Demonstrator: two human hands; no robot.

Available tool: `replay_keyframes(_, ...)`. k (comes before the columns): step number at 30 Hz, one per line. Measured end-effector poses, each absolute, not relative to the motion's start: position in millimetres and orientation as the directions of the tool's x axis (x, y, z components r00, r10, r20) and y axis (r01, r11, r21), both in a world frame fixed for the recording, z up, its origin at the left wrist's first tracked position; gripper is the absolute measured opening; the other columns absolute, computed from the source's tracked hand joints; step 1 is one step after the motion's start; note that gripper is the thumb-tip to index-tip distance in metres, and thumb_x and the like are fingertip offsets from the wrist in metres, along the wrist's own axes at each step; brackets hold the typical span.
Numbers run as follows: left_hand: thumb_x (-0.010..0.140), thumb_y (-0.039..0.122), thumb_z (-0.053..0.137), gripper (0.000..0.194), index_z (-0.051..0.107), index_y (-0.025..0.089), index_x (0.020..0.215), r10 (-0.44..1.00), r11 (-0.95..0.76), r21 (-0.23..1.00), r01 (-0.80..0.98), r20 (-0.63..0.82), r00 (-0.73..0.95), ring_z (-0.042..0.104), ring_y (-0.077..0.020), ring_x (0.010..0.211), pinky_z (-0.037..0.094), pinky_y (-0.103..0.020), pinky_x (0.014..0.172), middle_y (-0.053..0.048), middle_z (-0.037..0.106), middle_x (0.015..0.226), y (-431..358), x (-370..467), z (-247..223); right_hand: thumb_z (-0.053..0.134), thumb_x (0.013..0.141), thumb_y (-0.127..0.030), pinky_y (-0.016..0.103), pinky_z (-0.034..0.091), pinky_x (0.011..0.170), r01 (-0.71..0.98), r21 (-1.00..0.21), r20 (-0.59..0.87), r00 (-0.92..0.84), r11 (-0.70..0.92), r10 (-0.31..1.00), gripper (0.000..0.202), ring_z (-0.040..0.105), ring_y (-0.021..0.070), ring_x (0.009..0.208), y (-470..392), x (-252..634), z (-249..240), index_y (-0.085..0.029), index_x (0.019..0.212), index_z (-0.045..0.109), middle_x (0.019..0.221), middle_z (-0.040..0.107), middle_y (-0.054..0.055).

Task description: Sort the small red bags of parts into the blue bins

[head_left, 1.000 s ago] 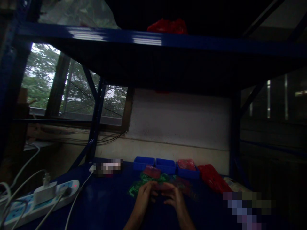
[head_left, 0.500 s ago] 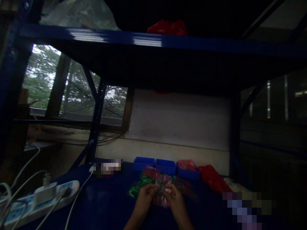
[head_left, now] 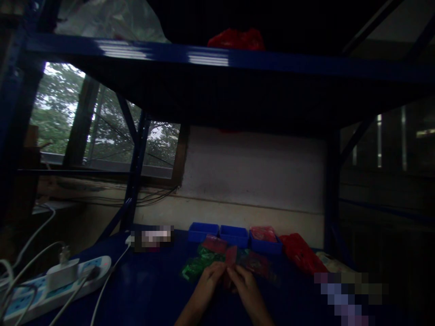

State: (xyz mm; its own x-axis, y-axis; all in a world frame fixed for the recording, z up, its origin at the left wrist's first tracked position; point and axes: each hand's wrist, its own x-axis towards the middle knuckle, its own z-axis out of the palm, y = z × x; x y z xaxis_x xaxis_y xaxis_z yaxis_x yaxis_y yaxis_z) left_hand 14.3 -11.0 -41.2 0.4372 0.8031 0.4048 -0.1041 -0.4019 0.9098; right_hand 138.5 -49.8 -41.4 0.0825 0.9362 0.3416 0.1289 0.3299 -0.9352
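Three small blue plastic trays (head_left: 234, 235) along the dark blue desk's (head_left: 152, 285) back edge, rightmost holding red packets (head_left: 262, 233). Near front edge, left hand (head_left: 210, 277) and right hand (head_left: 245, 281) pinched together on small red plastic packet (head_left: 231, 256), held upright.

Glossy blue metal shelf beam (head_left: 204, 56); crinkly plastic packet (head_left: 231, 256); plastic bins (head_left: 234, 235).

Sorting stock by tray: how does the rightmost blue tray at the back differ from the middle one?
The rightmost blue tray is heaped with red packets that rise above its rim, while the middle blue tray shows only its blue inside, with nothing standing above the rim. The rightmost one lies next to a red bag; the middle one sits between two other trays. Both are blue, similar in size, and stand in one row along the wall.
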Motion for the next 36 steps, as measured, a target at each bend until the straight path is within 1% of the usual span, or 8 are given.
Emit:
replay_keyframes(4, 0.070, 0.039, 0.050, 0.032, 0.064, 0.016, 0.088, 0.855, -0.382, 0.921, -0.077, 0.384, 0.348, 0.056, -0.0206, 0.091, 0.038, -0.031, 0.085, -0.007, 0.064, 0.095, -5, 15, -47, 0.059, 0.059, -0.054, 0.028, 0.045, 0.067, -0.005, -0.934, 0.354, 0.113, 0.357, 0.928, 0.048, 0.059, 0.0177, 0.069, -40, 143, -48, -0.014, 0.085, 0.063, 0.073, 0.066, 0.004)
replay_keyframes(8, 0.064, 0.040, 0.058, 0.050, 0.053, 0.015, 0.106, 0.907, -0.302, 0.934, -0.192, 0.343, 0.243, 0.054, -0.0219, 0.098, 0.039, -0.031, 0.085, -0.009, 0.061, 0.105, -2, 16, -49, 0.067, 0.050, -0.049, 0.033, 0.045, 0.074, -0.122, -0.942, 0.296, 0.148, 0.314, 0.944, 0.046, 0.061, 0.0205, 0.072, -32, 149, -54, -0.015, 0.080, 0.063, 0.074, 0.067, 0.005)
replay_keyframes(13, 0.064, 0.045, 0.056, 0.036, 0.062, 0.011, 0.076, 0.891, -0.326, 0.941, -0.087, 0.337, 0.304, 0.056, -0.0174, 0.063, 0.040, -0.027, 0.061, -0.003, 0.064, 0.065, -1, 16, -50, 0.064, 0.057, -0.039, 0.030, 0.046, 0.067, -0.104, -0.940, 0.306, 0.166, 0.326, 0.937, 0.034, 0.061, 0.0187, 0.069, -32, 151, -54, -0.015, 0.081, 0.060, 0.070, 0.066, 0.002)
replay_keyframes(25, 0.065, 0.037, 0.054, 0.028, 0.059, 0.012, 0.077, 0.890, -0.326, 0.936, -0.135, 0.352, 0.291, 0.057, -0.0203, 0.073, 0.041, -0.029, 0.068, -0.005, 0.064, 0.074, -2, 17, -50, 0.062, 0.060, -0.032, 0.035, 0.045, 0.080, -0.058, -0.932, 0.350, 0.124, 0.358, 0.929, 0.036, 0.061, 0.0230, 0.088, -35, 146, -52, -0.013, 0.090, 0.059, 0.093, 0.067, 0.009)
replay_keyframes(27, 0.063, 0.036, 0.054, 0.031, 0.057, 0.013, 0.083, 0.911, -0.304, 0.940, -0.156, 0.335, 0.242, 0.057, -0.0196, 0.072, 0.041, -0.029, 0.068, -0.004, 0.062, 0.073, -2, 17, -51, 0.059, 0.062, -0.031, 0.036, 0.047, 0.077, 0.030, -0.936, 0.352, 0.098, 0.351, 0.931, 0.034, 0.062, 0.0235, 0.085, -29, 150, -50, -0.013, 0.090, 0.059, 0.091, 0.068, 0.009)
replay_keyframes(30, 0.063, 0.033, 0.049, 0.035, 0.052, 0.014, 0.092, 0.939, -0.288, 0.950, -0.123, 0.305, 0.157, 0.052, -0.0154, 0.062, 0.038, -0.026, 0.061, 0.000, 0.056, 0.066, -4, 17, -51, 0.053, 0.065, -0.031, 0.038, 0.048, 0.074, 0.368, -0.858, 0.448, 0.195, 0.358, 0.873, 0.034, 0.062, 0.0246, 0.082, -17, 169, -32, -0.011, 0.090, 0.062, 0.089, 0.068, 0.011)
replay_keyframes(34, 0.062, 0.031, 0.045, 0.036, 0.050, 0.012, 0.091, 0.957, -0.256, 0.966, -0.049, 0.260, 0.129, 0.043, -0.0122, 0.053, 0.031, -0.023, 0.051, 0.004, 0.047, 0.057, -7, 20, -51, 0.051, 0.065, -0.024, 0.038, 0.034, 0.094, 0.637, -0.704, 0.622, 0.337, 0.316, 0.707, 0.029, 0.051, 0.0254, 0.103, 1, 214, 11, -0.012, 0.087, 0.065, 0.103, 0.061, 0.014)
replay_keyframes(36, 0.063, 0.029, 0.044, 0.031, 0.051, 0.013, 0.088, 0.951, -0.255, 0.967, -0.027, 0.256, 0.173, 0.041, -0.0109, 0.051, 0.029, -0.023, 0.049, 0.005, 0.045, 0.055, -8, 22, -53, 0.050, 0.065, -0.019, 0.036, 0.034, 0.094, 0.711, -0.650, 0.646, 0.328, 0.270, 0.689, 0.027, 0.053, 0.0232, 0.099, 6, 237, 27, -0.015, 0.085, 0.067, 0.097, 0.063, 0.012)
